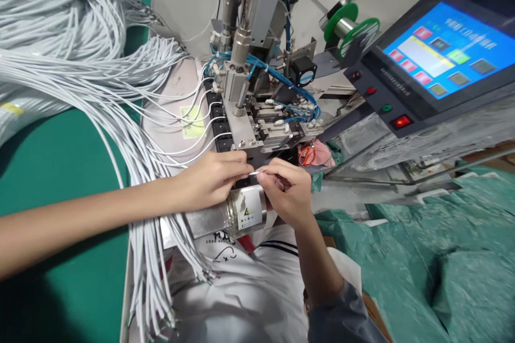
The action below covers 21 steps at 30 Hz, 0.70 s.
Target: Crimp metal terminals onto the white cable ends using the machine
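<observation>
Between my two hands a short stretch of white cable (255, 173) shows, just in front of the machine. My left hand (219, 177) pinches it from the left, with the forearm lying across a bundle of white cables (155, 257). From the right, the fingertips of my right hand (287, 187) close on the cable's end, whose wires are too small to make out. Directly beneath sits a metal cylinder with a white label (248, 209). Several white cables run into black holders (221, 127) along the left side of the machine (241, 102).
A large heap of white cables (60, 16) covers the green table (72, 171) at left. A control panel with a blue screen (450, 48) stands at upper right, near a green-flanged wire spool (346, 27). Orange-handled scissors (307, 155) lie by a pink cloth (323, 154). Green sheeting (422, 246) fills the lower right.
</observation>
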Available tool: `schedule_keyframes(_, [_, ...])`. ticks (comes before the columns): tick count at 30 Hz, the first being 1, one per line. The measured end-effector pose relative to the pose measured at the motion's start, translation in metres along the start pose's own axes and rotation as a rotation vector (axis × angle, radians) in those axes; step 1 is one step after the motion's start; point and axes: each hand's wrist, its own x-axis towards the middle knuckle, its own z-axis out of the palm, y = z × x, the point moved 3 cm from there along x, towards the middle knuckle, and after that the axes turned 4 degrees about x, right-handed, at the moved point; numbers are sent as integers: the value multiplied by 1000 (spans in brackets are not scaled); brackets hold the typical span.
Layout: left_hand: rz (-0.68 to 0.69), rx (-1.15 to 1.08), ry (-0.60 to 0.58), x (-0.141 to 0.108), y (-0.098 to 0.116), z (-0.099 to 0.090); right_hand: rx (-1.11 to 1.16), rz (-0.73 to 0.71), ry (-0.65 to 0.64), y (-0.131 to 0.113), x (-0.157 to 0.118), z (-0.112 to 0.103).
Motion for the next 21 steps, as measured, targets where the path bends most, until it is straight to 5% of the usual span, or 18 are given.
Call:
schedule_keyframes(4, [1, 2, 17, -1, -1, 4, 96, 72, -13, 2, 2, 1])
schedule_keyframes(13, [-22, -44, 121, 0, 3, 3, 78, 56, 262, -2, -9, 18])
schedule_keyframes(17, [19, 105, 56, -2, 0, 5, -106, 89, 130, -7, -3, 11])
schedule_keyframes(21, [-20, 116, 95, -3, -1, 7, -48, 137, 33, -2, 2, 8])
